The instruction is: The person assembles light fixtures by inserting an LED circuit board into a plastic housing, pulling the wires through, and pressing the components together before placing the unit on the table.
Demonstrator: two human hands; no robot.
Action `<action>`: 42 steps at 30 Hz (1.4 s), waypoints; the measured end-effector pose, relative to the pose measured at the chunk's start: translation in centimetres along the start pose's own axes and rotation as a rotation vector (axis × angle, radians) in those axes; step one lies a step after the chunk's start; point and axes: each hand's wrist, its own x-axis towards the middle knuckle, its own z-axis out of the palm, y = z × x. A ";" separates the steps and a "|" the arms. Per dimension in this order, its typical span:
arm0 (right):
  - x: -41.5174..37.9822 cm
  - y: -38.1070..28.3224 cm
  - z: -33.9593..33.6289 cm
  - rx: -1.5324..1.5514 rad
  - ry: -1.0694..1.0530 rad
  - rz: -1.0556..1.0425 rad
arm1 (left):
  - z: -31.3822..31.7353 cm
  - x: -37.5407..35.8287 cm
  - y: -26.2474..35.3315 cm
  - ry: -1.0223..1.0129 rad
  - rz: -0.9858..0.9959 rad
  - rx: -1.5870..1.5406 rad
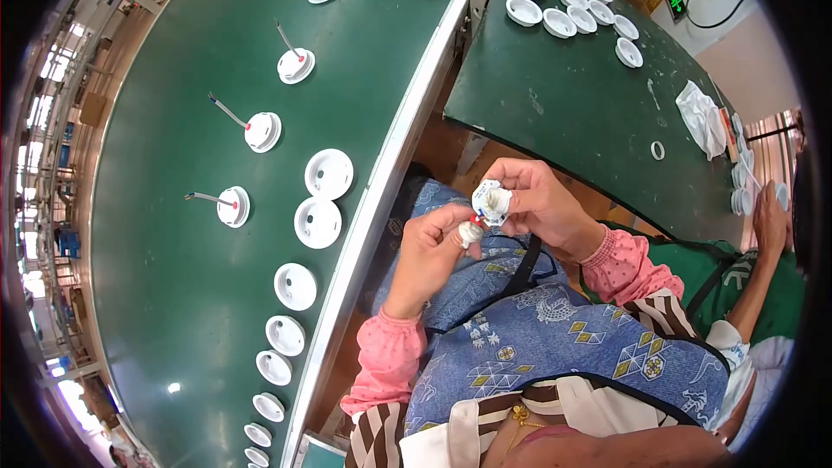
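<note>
My right hand (544, 204) holds a small round white part (491, 201) with a blue-edged board inside it, over my lap. My left hand (431, 247) pinches a smaller white piece (471, 232) with a red bit, pressed against the underside of that part. Both hands meet above my blue patterned apron (555, 338), to the right of the green conveyor belt (182, 277).
Several white round housings (317, 222) lie in a row along the belt; some farther ones (262, 131) carry wires. A green table (581, 113) behind holds several white cups (559, 22), a white ring (658, 150) and a cloth (700, 118). Another person's hand (770, 218) works at the right.
</note>
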 end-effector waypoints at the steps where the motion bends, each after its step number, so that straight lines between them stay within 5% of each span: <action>1: 0.0 0.4 0.0 0.069 -0.016 0.031 | 0.2 0.0 -0.4 0.069 0.148 0.182; 3: 0.1 1.3 -0.6 0.207 -0.051 0.095 | 0.7 0.3 -1.2 0.215 0.446 0.544; 10: 0.6 1.9 -0.3 0.318 -0.113 0.031 | 2.9 0.2 -1.6 0.471 0.576 0.820; 18: 0.9 2.0 -0.9 0.207 -0.092 0.051 | -0.7 -1.2 0.3 -0.094 -0.027 0.163; 23: 0.8 2.0 -0.5 0.095 -0.101 0.074 | -0.4 -0.8 2.2 -0.070 -0.195 0.194; 29: 0.6 3.3 -1.0 0.275 -0.168 0.128 | 1.1 -0.8 -0.2 0.194 0.400 0.706; 34: 1.0 4.0 -1.1 0.419 -0.236 0.143 | 1.6 -1.2 -1.4 0.270 0.427 0.651; 37: 1.0 3.2 -1.0 0.444 -0.256 0.107 | 1.7 -2.0 -0.7 0.267 0.271 0.590; 40: 0.2 0.4 -0.5 0.418 -0.239 -0.008 | 0.6 -2.0 -0.9 0.351 0.517 1.015; 42: 0.3 0.4 -1.4 0.386 -0.255 -0.042 | 0.9 -2.3 -0.3 0.414 0.424 1.010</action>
